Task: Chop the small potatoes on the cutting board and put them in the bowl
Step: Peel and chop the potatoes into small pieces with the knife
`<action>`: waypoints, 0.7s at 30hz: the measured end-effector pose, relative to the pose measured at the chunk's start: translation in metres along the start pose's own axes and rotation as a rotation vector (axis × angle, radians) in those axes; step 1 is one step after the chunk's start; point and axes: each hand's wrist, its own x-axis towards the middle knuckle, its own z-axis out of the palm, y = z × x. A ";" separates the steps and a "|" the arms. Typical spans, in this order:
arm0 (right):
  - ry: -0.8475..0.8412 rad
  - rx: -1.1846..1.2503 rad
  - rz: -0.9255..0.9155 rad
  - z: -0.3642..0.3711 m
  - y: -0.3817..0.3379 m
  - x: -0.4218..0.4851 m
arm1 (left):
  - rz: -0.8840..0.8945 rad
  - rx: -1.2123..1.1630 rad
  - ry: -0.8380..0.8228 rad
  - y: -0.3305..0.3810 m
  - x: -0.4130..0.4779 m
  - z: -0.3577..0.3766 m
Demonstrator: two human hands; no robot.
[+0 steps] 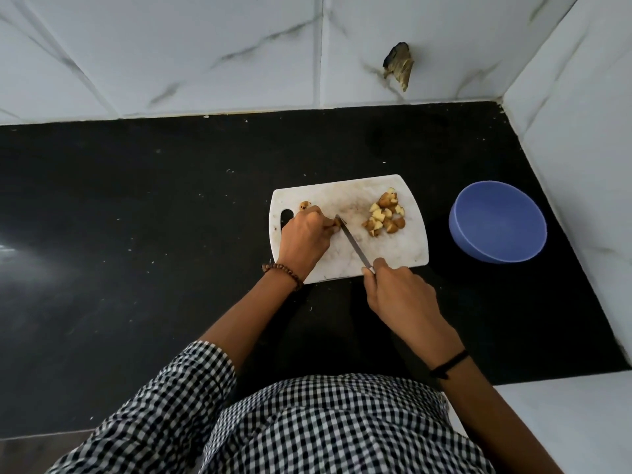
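Observation:
A white cutting board [393, 248] lies on the black counter. On its right part sits a heap of chopped potato pieces [384, 217]. One small whole potato [304, 205] lies near the board's handle hole. My left hand [304, 239] pinches a small potato [333, 227] on the board, mostly hidden by the fingers. My right hand [398, 292] grips the handle of a knife [352, 242], whose blade tip rests against that potato. A blue bowl [497, 222] stands to the right of the board and holds nothing.
The black counter [154, 217] ends at white marble-look tiled walls behind and on the right. A broken hole in the tile [400, 65] shows on the back wall. The counter's near right corner meets a white ledge [564, 422].

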 end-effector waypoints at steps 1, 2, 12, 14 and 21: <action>-0.018 0.004 0.002 -0.005 0.001 -0.001 | -0.004 -0.008 0.000 0.000 0.000 0.000; -0.038 0.010 0.005 -0.010 0.002 -0.002 | -0.008 -0.017 0.001 0.000 0.000 -0.001; 0.003 0.058 0.010 -0.031 0.020 -0.012 | -0.010 -0.100 -0.003 -0.006 0.002 0.000; 0.003 0.130 0.020 -0.034 0.020 -0.011 | -0.015 -0.115 -0.019 -0.010 0.004 0.001; -0.021 0.350 0.042 -0.039 0.015 0.010 | 0.072 -0.144 -0.110 -0.017 0.013 -0.006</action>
